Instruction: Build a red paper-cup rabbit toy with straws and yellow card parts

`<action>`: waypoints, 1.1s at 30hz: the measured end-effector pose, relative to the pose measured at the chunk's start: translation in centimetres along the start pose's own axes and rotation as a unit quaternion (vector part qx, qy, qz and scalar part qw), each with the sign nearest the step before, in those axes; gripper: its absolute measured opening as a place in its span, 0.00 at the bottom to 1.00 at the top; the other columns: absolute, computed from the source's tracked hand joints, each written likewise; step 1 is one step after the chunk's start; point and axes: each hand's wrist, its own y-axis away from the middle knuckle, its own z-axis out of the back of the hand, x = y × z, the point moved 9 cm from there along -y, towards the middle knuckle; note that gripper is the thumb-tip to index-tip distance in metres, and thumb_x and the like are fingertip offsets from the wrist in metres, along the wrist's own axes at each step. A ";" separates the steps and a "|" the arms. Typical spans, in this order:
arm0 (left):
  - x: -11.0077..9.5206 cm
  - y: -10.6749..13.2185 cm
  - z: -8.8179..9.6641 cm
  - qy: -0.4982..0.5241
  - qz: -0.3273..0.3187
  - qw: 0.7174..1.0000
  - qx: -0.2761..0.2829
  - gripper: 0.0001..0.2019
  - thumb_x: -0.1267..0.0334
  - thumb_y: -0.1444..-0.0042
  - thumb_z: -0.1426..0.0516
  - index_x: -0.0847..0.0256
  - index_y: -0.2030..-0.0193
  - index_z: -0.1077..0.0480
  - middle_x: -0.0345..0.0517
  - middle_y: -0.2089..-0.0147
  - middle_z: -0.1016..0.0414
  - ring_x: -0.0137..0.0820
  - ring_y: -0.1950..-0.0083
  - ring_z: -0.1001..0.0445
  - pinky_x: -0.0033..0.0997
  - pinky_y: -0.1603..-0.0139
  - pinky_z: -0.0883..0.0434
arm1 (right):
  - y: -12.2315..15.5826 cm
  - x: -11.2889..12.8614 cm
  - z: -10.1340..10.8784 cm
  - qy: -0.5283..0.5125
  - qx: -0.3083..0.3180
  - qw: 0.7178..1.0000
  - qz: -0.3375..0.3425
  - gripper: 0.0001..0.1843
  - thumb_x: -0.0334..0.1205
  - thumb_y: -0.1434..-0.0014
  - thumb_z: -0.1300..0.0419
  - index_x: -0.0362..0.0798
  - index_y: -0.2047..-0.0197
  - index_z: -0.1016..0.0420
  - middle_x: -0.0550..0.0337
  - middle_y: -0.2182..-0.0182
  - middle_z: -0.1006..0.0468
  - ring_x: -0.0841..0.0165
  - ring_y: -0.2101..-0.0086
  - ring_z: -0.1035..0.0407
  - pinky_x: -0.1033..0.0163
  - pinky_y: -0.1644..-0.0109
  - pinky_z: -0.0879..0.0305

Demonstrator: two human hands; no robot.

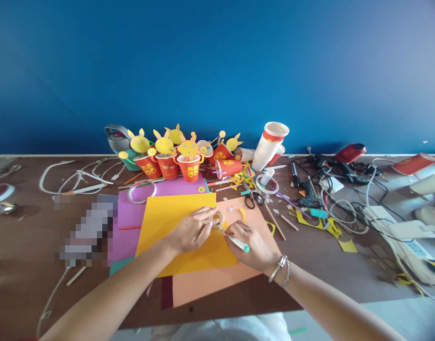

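My left hand [192,230] presses a small tape roll [219,217] down near the right edge of a yellow paper sheet [167,246]. Gripped in my right hand [251,246] is a white marker [237,242] with a teal end, its tip against or close to the roll's lower rim. A peach sheet [196,284] lies partly under the yellow one, and a purple sheet [127,241] shows to the left. Whether a line has been drawn is hidden by my fingers and the roll.
Behind the sheets stand red paper cups [189,168] with yellow rabbit faces. A tall cup stack [269,147] leans near the blue wall. Scissors [253,200], paper scraps, a glue gun [310,195], cables and a power strip [412,244] spread to the right. A blurred rectangular object [91,227] lies left.
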 end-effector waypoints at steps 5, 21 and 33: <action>0.0 0.1 0.2 0.002 -0.001 1.000 -0.010 0.20 0.66 0.35 0.57 0.60 0.46 0.27 0.50 0.38 0.31 0.38 0.37 0.33 0.44 0.36 0.35 | -0.2 -1.3 0.8 -0.014 -0.006 0.999 -0.043 0.05 0.32 0.40 0.46 0.50 0.68 0.35 0.57 0.72 0.26 0.64 0.68 0.29 0.61 0.66 0.34; -0.1 0.1 0.2 -0.006 -0.002 1.000 -0.017 0.19 0.67 0.36 0.56 0.65 0.46 0.30 0.54 0.40 0.29 0.39 0.39 0.32 0.43 0.35 0.36 | -0.7 -4.1 2.3 -0.079 -0.011 0.990 -0.119 0.08 0.39 0.35 0.48 0.50 0.56 0.30 0.55 0.62 0.23 0.65 0.63 0.26 0.61 0.60 0.32; -0.3 -0.2 0.4 0.029 0.033 0.999 0.006 0.16 0.65 0.35 0.54 0.59 0.51 0.27 0.48 0.43 0.30 0.35 0.42 0.33 0.37 0.40 0.33 | -4.5 -1.5 -0.8 0.077 0.078 0.994 -0.015 0.18 0.41 0.40 0.42 0.48 0.47 0.37 0.47 0.56 0.24 0.55 0.53 0.30 0.50 0.52 0.37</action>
